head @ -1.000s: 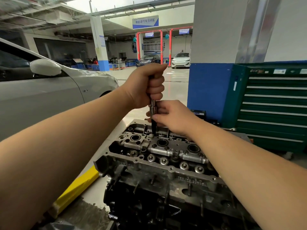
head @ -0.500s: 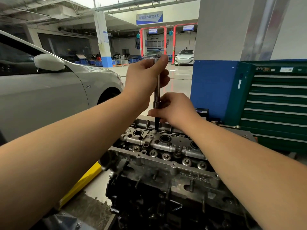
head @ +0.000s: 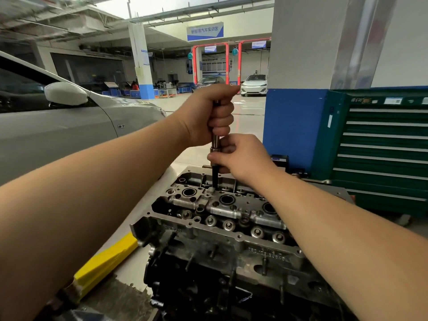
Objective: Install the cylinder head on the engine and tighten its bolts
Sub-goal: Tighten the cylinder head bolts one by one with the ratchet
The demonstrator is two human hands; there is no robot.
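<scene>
I am gripping the upper shaft of the slim dark steel socket driver (head: 215,158) in my left hand (head: 208,114), and my right hand (head: 240,156) is pinching its lower collar. I am trying to keep it plumb over the bolt. The grey cast-metal cylinder head (head: 222,212) is sitting on the black engine block (head: 208,286), directly beneath both hands.

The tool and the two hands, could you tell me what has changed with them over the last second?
The left hand, loosened around the tool half a second ago, is again fisted round its top. The right hand still pinches the lower shaft, which stays upright in the cylinder head.
</scene>
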